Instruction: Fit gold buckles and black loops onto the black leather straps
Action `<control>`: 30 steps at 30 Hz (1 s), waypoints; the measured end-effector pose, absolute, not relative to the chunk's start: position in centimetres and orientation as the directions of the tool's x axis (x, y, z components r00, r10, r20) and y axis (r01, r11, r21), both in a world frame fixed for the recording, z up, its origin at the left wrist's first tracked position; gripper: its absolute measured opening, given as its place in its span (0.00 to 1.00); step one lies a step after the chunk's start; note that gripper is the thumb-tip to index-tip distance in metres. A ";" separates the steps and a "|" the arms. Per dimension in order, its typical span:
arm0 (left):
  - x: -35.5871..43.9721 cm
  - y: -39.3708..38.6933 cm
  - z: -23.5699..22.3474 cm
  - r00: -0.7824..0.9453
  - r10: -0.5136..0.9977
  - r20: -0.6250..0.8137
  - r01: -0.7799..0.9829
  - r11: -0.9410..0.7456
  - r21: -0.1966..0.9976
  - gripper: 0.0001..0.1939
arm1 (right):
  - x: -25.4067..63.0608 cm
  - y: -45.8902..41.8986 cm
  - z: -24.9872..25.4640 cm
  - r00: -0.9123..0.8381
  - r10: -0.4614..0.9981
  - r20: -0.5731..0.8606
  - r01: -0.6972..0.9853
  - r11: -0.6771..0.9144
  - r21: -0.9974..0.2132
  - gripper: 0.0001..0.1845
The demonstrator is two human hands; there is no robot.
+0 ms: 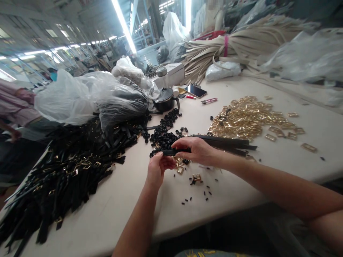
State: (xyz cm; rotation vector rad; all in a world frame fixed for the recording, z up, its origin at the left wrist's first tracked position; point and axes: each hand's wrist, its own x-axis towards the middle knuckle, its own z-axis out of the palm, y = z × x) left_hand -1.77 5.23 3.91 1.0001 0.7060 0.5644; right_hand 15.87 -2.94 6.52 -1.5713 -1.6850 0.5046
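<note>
A black strap (171,152) stretches between my two hands over the near middle of the table. My left hand (157,169) grips its left end, thumb on top and fingers curled beneath. Coming in from the right, my right hand (197,150) pinches the strap with thumb and fingers. Just beyond the hands lies a heap of small black loops (164,134). Gold buckles (180,169) sit partly hidden below the strap. More black straps (227,142) lie flat behind my right hand. Nearer me, a single gold buckle (197,177) rests among several tiny black pieces (207,198).
Black straps with gold buckles (80,167) are piled at left, beside plastic bags (91,96). A gold buckle heap (243,116) spreads at right. Behind stand a dark lidded pot (164,100), a phone (197,90), pink snips (209,101) and bundled beige strips (241,43). A person's sleeve (25,96) shows far left.
</note>
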 end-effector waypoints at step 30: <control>-1.7 5.0 3.2 0.644 0.690 -0.330 0.017 0.418 0.908 0.24 | 16.0 -4.3 4.7 0.049 0.931 0.360 0.778 0.191 -0.599 0.11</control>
